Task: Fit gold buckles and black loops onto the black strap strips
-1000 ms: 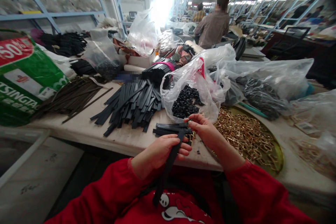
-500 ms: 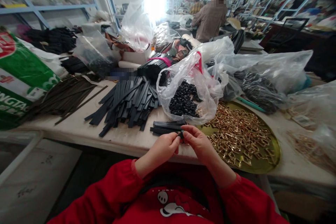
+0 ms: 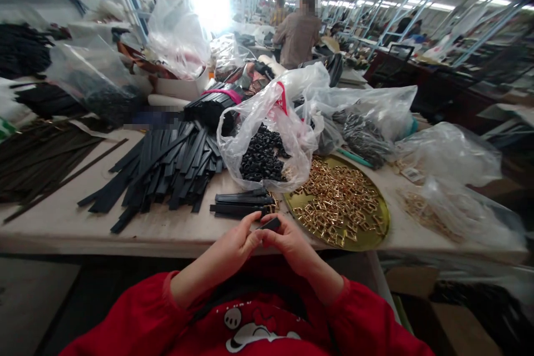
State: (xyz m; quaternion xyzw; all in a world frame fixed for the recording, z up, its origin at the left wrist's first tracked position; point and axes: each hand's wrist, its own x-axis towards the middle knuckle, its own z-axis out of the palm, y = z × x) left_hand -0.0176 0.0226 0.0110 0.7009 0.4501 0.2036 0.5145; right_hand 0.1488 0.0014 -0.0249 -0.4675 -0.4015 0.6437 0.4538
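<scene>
My left hand [image 3: 233, 245] and my right hand [image 3: 290, 242] meet at the table's near edge, both pinched on the end of a black strap [image 3: 270, 225]; the rest of the strap is hidden behind my hands. Just beyond them lies a small stack of black straps [image 3: 240, 204]. A clear bag of small black rings [image 3: 262, 158] stands behind that stack. To the right sits a round gold tray [image 3: 381, 228] heaped with gold buckles [image 3: 340, 206].
A big pile of black straps [image 3: 162, 169] covers the table's middle left, with thin dark strips [image 3: 37, 161] further left. Clear plastic bags [image 3: 450, 156] crowd the right and back. A person in a brown top [image 3: 298, 39] stands far behind.
My hands drew together and closer to my body; the strap that hung down from my left hand a second ago is now pinched between both hands. The view has swung left to right.
</scene>
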